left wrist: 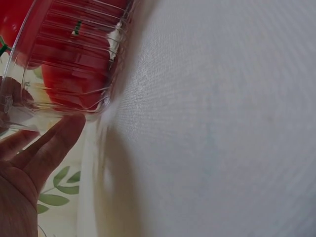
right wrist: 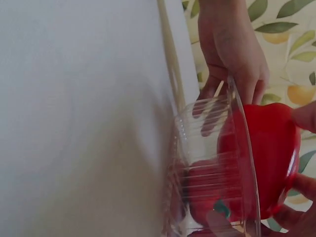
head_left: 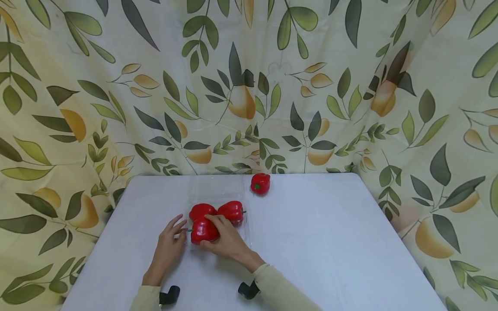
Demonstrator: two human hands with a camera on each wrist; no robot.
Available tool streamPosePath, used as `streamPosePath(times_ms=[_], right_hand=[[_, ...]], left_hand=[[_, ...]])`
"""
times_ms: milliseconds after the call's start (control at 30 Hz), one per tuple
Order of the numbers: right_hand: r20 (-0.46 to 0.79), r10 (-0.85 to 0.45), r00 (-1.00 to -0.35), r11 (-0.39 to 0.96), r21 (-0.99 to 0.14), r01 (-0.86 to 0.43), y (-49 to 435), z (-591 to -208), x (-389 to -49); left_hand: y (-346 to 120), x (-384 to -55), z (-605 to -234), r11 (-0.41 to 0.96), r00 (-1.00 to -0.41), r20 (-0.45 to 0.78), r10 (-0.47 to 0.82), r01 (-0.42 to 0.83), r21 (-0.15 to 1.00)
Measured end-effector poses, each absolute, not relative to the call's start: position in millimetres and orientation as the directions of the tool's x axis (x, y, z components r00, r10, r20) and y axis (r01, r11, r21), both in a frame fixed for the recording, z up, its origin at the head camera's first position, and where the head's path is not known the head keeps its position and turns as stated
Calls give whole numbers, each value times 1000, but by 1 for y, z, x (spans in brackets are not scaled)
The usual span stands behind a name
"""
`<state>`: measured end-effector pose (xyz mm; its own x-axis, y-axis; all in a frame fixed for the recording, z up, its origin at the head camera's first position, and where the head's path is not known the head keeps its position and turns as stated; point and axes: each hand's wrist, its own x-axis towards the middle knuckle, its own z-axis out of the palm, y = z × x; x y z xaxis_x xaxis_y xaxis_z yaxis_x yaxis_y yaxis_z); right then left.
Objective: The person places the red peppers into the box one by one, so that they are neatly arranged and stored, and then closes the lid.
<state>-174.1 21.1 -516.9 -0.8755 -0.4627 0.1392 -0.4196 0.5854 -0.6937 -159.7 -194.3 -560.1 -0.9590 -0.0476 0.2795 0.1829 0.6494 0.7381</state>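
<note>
A clear ribbed plastic container [head_left: 247, 233] lies on the table, its lid [head_left: 216, 186] folded open toward the back. My right hand [head_left: 227, 239] grips a red bell pepper [head_left: 203, 231] from above, thumb on the near side. In the right wrist view this pepper [right wrist: 274, 158] stands partly above the rim, its lower part seen through the wall. Two more red bell peppers are in the container, one at the back left [head_left: 200, 210], the other at the right [head_left: 232, 211]. With fingers extended, my left hand [head_left: 170, 242] touches the container's left side, fingertips [left wrist: 74, 123] at its corner.
Another red bell pepper [head_left: 260, 183] sits at the table's back edge, right of the lid. The white table [head_left: 323, 242] ends at a leaf-patterned curtain [head_left: 272, 86]. Black wrist-camera mounts [head_left: 249, 290] hang by both sleeves.
</note>
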Motion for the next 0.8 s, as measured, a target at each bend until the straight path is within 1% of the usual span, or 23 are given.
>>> streamPosePath(times_ms=[133,367,800], right_hand=[[144,-461,-876,574,-704,-418,27,-518,-173],[191,-493,-849,586,-648,-486,25,-521,-174],[202,-510,-836,621,-587,-520,24,-518,-174]], left_hand=[[-192,-160,-561,655,-957,286,-38,193,731],[-194,-159,-561,662,-962,271,-43,176,729],[-195,-159,-561,655,-965,260,-42,170,736]])
